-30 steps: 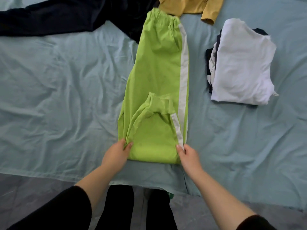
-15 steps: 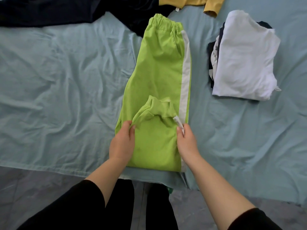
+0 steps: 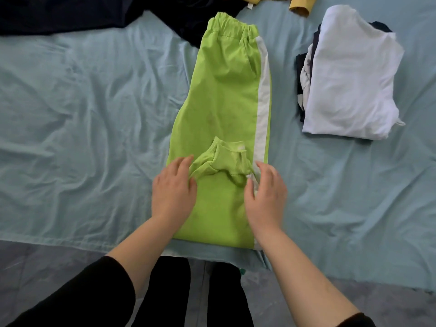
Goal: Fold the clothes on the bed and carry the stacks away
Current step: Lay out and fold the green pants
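Trousers (image 3: 224, 90), lime green with a white side stripe, lie lengthwise down the middle of the bed sheet (image 3: 70, 114). The waistband is at the far end and the ribbed cuffs (image 3: 226, 159) are doubled up onto the legs, so the near end is now a fold sitting right at the mattress edge. The left hand (image 3: 173, 190) lies flat on the left side of that doubled part, fingers relaxed and slightly apart, and looks to be pinning the layers square. The right hand (image 3: 265, 194) mirrors it over the stripe side, fingers apart and arched. It's blurred, so I can't tell whether it is actually touching the cloth. Both hands sit just short of the cuffs, which reads as setting up the next fold away from the body. There's open sheet to the left. On the right the folded stack (image 3: 349, 74), white top uppermost, sits near but apart from the stripe. Beyond the waistband space is tighter: a dark garment (image 3: 70, 15) touches it, and a mustard sleeve (image 3: 299, 5) lies close behind.
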The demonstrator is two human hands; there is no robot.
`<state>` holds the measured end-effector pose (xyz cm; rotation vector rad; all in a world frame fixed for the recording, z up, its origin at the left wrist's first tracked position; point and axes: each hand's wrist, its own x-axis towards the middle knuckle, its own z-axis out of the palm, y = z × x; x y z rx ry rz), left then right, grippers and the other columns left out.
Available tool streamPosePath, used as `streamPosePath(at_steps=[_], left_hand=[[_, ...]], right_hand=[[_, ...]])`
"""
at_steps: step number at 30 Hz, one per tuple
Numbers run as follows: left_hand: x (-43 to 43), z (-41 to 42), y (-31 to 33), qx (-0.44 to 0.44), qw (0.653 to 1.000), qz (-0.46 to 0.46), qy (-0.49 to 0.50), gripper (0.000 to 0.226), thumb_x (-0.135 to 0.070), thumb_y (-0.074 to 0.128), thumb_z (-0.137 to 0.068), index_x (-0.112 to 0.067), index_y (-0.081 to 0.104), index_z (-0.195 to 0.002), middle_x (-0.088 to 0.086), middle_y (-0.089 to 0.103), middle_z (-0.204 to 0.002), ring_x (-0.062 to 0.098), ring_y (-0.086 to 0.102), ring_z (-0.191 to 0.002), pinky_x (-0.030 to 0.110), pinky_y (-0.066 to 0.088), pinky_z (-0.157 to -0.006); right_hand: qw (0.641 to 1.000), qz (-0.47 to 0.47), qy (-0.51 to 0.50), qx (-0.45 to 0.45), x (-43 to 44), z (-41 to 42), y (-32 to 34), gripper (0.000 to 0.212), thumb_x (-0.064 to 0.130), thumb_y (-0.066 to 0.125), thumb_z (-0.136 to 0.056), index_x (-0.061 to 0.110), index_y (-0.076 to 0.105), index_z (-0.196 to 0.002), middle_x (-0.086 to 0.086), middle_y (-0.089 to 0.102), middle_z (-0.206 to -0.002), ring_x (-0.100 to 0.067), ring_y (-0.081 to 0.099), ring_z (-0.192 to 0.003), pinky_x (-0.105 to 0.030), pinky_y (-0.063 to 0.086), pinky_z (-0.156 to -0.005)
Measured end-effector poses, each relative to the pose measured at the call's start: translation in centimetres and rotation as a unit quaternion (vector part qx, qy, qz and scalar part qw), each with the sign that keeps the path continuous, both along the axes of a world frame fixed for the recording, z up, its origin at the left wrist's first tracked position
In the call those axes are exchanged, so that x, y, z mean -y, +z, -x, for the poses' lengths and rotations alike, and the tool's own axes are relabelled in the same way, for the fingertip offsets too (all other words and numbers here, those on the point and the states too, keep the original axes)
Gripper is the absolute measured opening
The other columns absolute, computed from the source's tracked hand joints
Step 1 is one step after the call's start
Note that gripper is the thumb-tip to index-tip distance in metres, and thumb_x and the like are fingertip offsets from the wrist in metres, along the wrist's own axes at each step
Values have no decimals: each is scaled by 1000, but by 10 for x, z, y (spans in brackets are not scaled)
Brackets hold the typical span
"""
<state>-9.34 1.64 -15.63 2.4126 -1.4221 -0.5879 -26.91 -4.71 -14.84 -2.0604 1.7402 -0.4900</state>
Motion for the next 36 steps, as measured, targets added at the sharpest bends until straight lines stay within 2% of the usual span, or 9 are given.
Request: streamPosePath(at_steps=[3,8,11,15,19,27,29,32,36], left_hand=[[15,17,-8,90,981,35,-167,58,-31,34,-98,-24,17,-153,1,19,-160,21,20,-147,45,16,-118],[22,0,-53,74,939,-230,-246,72,-65,5,-94,-32,-41,-138,-2,-42,-150,20,-38,-137,45,-23,-112],[21,-6,-39,13,956,-159,-247,75,-53,32,-98,-35,-18,-150,-3,-18,-161,21,-12,-148,43,-6,-117],[-2,-31,-11,-58,998,6,31,56,-30,57,-91,-23,39,-144,3,44,-143,25,41,-130,40,33,-107],[-2,-51,-9,-163,967,-65,187,52,-37,65,-89,-14,50,-133,5,56,-126,25,49,-120,42,39,-105],[56,-40,1,-245,953,-3,176,15,-25,67,-81,-28,53,-75,-15,57,-73,2,55,-70,15,40,-61],[63,-39,5,-382,884,-40,267,10,-29,64,-82,-21,57,-84,-7,62,-78,9,58,-73,22,50,-71],[78,-51,13,-610,688,-92,382,29,-32,57,-88,-11,63,-108,9,72,-100,26,68,-94,44,54,-91],[98,-75,10,-646,589,29,485,10,-24,57,-89,-14,60,-87,13,57,-85,27,57,-81,43,49,-89]], right_hand=[[989,12,138,-51,7,-25,-4,50,21,42,-95,18,38,-145,-3,36,-153,-19,27,-143,-39,10,-117],[901,-236,246,-267,36,-18,-56,68,67,9,-93,40,-36,-136,11,-46,-145,-15,-35,-139,-49,-28,-109],[889,-257,259,-276,40,-17,-64,72,74,5,-88,40,-42,-130,12,-55,-137,-16,-42,-134,-51,-32,-106],[878,-283,259,-287,42,-21,-56,76,76,7,-86,38,-40,-132,10,-52,-140,-18,-40,-136,-54,-28,-108],[864,-308,259,-302,45,-27,-50,78,76,8,-86,35,-43,-130,9,-58,-132,-20,-41,-136,-56,-28,-108],[858,-312,249,-323,42,-32,-51,78,76,5,-85,34,-49,-122,9,-62,-127,-21,-41,-136,-55,-33,-102],[856,-312,247,-331,42,-33,-52,78,76,6,-85,33,-47,-124,9,-63,-126,-21,-41,-137,-56,-32,-102],[850,-311,247,-345,42,-34,-54,78,76,6,-85,30,-41,-128,7,-62,-127,-22,-42,-136,-57,-31,-102],[850,-310,248,-348,43,-35,-56,77,76,3,-85,30,-45,-122,5,-62,-129,-22,-46,-133,-58,-32,-101]])
